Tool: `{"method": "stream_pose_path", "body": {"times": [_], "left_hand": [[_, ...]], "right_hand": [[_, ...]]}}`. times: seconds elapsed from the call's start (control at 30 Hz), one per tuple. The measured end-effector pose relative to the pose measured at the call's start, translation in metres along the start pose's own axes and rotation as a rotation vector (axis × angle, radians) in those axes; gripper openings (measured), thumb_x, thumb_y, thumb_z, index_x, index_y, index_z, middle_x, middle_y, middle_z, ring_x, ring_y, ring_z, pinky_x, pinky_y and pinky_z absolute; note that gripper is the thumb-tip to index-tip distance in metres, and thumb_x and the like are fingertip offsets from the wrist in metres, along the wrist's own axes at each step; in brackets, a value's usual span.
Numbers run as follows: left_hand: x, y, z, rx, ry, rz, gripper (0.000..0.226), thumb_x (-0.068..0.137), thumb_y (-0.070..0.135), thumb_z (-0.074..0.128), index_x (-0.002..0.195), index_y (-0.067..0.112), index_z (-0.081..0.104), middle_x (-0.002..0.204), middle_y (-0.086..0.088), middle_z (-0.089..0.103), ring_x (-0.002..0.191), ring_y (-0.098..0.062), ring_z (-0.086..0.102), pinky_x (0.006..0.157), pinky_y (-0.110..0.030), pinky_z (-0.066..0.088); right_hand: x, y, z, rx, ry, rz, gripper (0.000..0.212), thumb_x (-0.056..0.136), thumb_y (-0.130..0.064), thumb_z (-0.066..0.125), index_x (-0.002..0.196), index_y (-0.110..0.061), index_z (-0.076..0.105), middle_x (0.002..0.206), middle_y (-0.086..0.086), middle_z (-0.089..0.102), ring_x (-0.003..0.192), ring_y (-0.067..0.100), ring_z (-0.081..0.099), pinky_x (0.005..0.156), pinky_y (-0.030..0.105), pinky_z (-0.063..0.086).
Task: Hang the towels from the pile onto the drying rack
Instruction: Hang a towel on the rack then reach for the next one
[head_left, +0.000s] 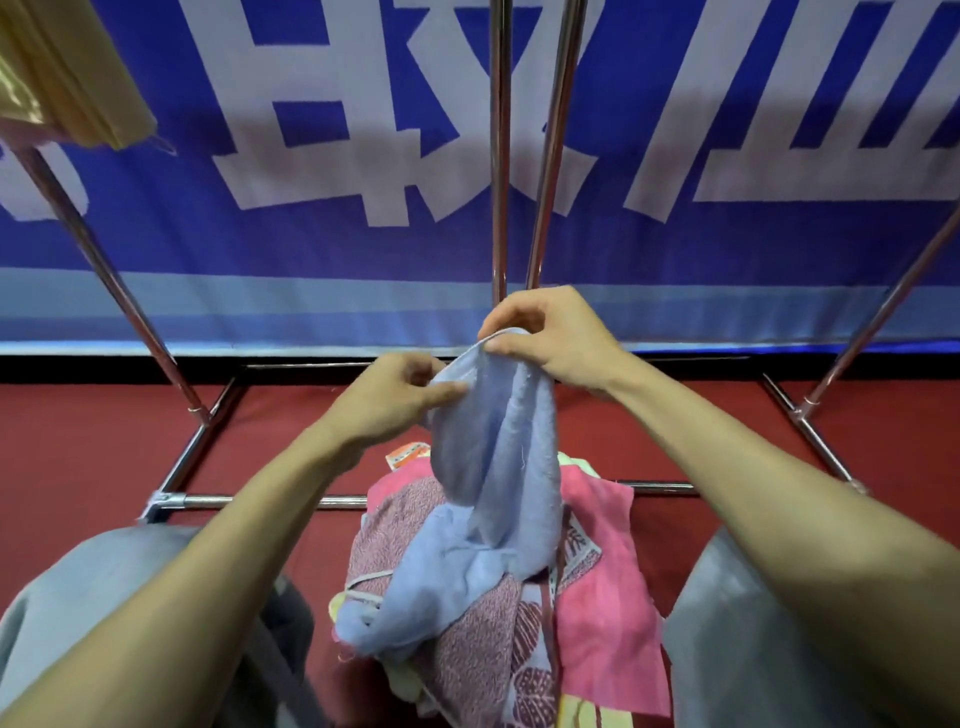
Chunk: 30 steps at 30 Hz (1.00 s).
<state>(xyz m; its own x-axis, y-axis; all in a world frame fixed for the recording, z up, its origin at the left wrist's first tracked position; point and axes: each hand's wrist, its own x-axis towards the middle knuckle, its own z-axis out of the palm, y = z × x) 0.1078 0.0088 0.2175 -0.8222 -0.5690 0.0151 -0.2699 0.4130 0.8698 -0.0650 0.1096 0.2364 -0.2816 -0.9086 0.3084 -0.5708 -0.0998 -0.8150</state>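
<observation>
Red carpet all over the floor, big blue banner with white lettering across the far side. Chrome drying rack right in front of that, two upright poles dead centre, slanted poles off to the left and right, base bars flat on the carpet. Already got a yellow towel draped up in the far left corner of the rack.

Looking down at both bare arms reaching out over the pile. Holding a light-blue towel up by its top edge, not on the rack yet. Left hand pinching the hem between thumb and fingers, slightly lower and to the left. Right hand pinching the same hem a touch higher, thumb underneath, fingers curled over the top. Hands close together, not quite touching. Bottom end of the blue towel trailing down onto the pile, bunched up and resting there.

Pile sitting on the carpet on the near side, between two grey-trousered knees. Pink towel on the right of it, reddish speckled one under the blue, something pale yellow poking out at the near edge. Can't tell how many towels in there.
</observation>
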Motion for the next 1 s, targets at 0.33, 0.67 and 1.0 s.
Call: {"method": "stream_pose_path", "body": {"times": [0.33,0.67,1.0], "left_hand": [[0.015,0.028,0.009,-0.511,0.222,-0.069,0.028,0.097,0.019,0.052,0.070,0.016,0.058,0.062,0.004,0.056,0.055,-0.009,0.049,0.051,-0.018,0.039],[0.029,0.027,-0.015,-1.173,0.629,-0.248,0.024,0.097,0.027,0.052,0.085,0.008,0.060,0.064,-0.001,0.066,0.064,-0.013,0.066,0.064,-0.025,0.054],[0.019,0.028,-0.012,-0.965,0.595,-0.245,0.028,0.095,0.013,0.051,0.068,0.018,0.049,0.054,0.006,0.047,0.052,-0.005,0.049,0.053,-0.015,0.041]], "right_hand": [[0.001,0.030,-0.004,-0.306,0.015,0.064,0.016,0.082,-0.029,0.072,0.073,-0.017,0.067,0.064,-0.005,0.061,0.064,0.008,0.052,0.060,0.016,0.036],[-0.009,0.064,-0.005,-0.565,-0.218,0.319,0.019,0.083,-0.020,0.064,0.066,-0.015,0.058,0.061,0.001,0.056,0.064,0.020,0.052,0.064,0.037,0.044],[-0.024,0.060,0.006,-0.456,-0.308,0.378,0.033,0.088,-0.028,0.065,0.116,-0.015,0.053,0.102,-0.002,0.063,0.091,0.013,0.060,0.084,0.027,0.045]]}}
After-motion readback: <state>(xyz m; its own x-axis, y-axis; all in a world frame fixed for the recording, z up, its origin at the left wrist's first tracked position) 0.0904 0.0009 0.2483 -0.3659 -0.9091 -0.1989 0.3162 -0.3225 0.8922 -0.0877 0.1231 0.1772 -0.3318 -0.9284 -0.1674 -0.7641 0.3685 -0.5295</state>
